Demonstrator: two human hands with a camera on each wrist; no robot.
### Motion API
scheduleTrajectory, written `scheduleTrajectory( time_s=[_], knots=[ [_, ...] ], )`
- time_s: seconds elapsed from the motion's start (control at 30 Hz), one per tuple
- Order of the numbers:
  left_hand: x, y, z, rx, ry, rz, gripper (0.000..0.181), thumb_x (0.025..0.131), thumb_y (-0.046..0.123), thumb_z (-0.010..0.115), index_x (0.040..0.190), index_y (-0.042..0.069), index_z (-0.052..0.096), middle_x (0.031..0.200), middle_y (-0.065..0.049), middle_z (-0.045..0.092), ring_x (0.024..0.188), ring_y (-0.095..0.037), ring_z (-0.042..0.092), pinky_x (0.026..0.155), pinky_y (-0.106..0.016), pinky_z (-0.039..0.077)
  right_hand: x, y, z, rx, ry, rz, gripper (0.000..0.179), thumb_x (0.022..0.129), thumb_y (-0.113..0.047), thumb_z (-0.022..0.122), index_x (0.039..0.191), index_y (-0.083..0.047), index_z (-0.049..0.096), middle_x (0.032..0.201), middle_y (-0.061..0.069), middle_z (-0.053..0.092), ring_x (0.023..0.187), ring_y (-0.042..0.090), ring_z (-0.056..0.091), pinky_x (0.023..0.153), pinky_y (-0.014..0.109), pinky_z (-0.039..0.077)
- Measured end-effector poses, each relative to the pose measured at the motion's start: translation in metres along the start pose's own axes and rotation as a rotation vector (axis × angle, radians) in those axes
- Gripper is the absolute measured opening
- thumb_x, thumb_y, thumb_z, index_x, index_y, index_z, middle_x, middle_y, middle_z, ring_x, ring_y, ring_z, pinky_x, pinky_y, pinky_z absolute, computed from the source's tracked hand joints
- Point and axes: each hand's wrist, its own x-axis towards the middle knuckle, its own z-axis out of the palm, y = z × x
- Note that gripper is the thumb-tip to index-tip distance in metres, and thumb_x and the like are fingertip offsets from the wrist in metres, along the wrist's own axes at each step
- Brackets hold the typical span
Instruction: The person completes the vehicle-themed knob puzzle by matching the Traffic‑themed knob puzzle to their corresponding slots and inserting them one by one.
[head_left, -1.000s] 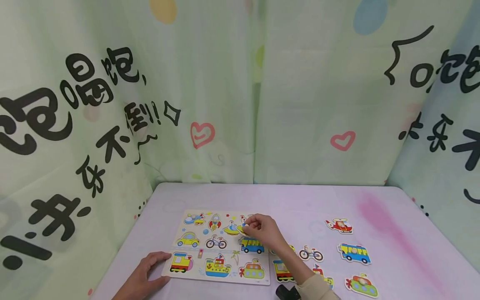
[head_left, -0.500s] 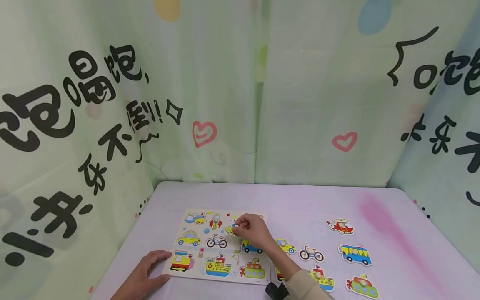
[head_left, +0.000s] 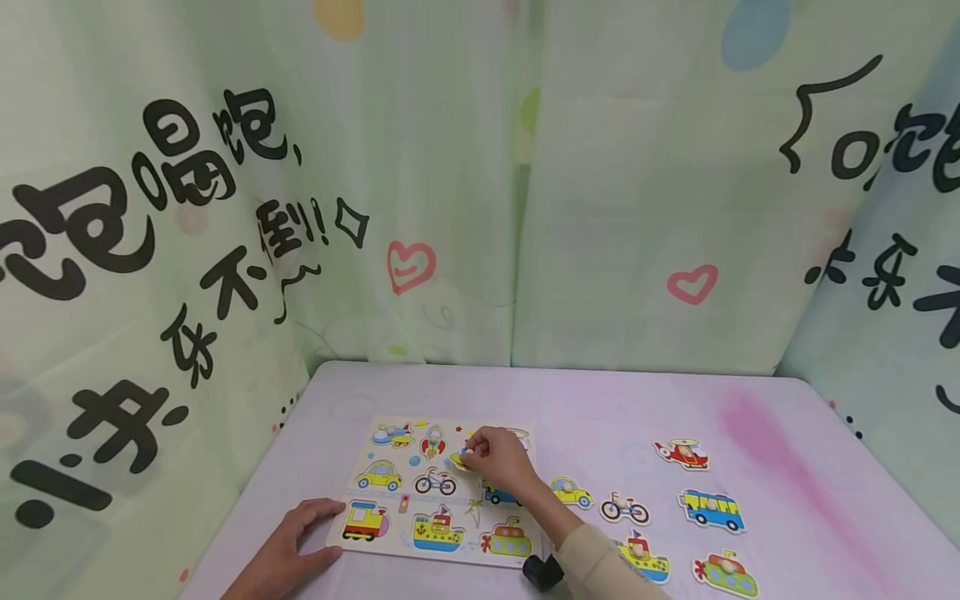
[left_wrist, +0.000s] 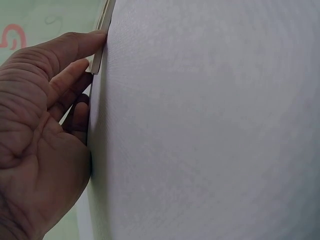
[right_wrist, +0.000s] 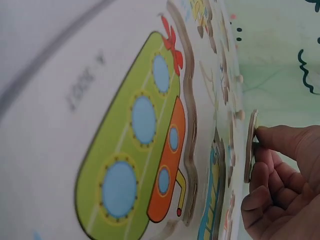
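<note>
My right hand (head_left: pixel 501 458) pinches a flying saucer puzzle piece (head_left: pixel 459 461) over the top row of the puzzle board (head_left: pixel 397 556). In the right wrist view the piece (right_wrist: pixel 251 150) shows edge-on, upright between thumb and fingers, right by the board surface. The fingers cover most of its picture in the head view. My left hand (head_left: pixel 294 546) rests at the board's left edge, thumb near the lower corner and fingers further up. In the left wrist view the thumb touches the board's edge (left_wrist: pixel 103 25), its other fingers loosely bent beyond.
Right of the board lie loose pieces: a car (head_left: pixel 572 493), a bicycle (head_left: pixel 624 508), a ship (head_left: pixel 643 560), a helicopter (head_left: pixel 682 454), a bus (head_left: pixel 712 510) and a submarine (head_left: pixel 726 573). Small knobs (right_wrist: pixel 240 115) stick up from the board. A curtain (head_left: pixel 600 208) hangs behind the table.
My right hand has moved left along the board's top row with the flying saucer piece, from near the upper right corner. The car piece has come out from behind the arm. The left hand stays put.
</note>
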Motion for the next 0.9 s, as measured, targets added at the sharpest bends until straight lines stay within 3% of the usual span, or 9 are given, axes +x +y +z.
scheduleTrajectory(
  time_s=[0.4, 0.9],
  knots=[
    [-0.001, -0.001, 0.000, -0.009, 0.001, 0.045, 0.058, 0.081, 0.028, 0.087, 0.133, 0.015, 0.063, 0.143, -0.006, 0.054, 0.136, -0.034, 0.045, 0.113, -0.064, 0.037, 0.011, 0.009, 0.009, -0.099, -0.015, 0.065, 0.015, 0.089, -0.017, 0.078, 0.089, -0.007, 0.068, 0.071, -0.004, 0.054, 0.066, 0.011, 0.048, 0.060, 0.024, 0.039],
    [-0.001, -0.001, 0.000, -0.012, 0.004, 0.057, 0.057, 0.081, 0.025, 0.087, 0.132, 0.014, 0.064, 0.141, -0.007, 0.054, 0.135, -0.034, 0.046, 0.113, -0.063, 0.037, 0.014, 0.007, 0.010, -0.118, -0.033, 0.094, 0.015, 0.091, -0.018, 0.077, 0.088, -0.008, 0.066, 0.073, -0.002, 0.054, 0.069, 0.013, 0.049, 0.062, 0.025, 0.039]
  ],
)
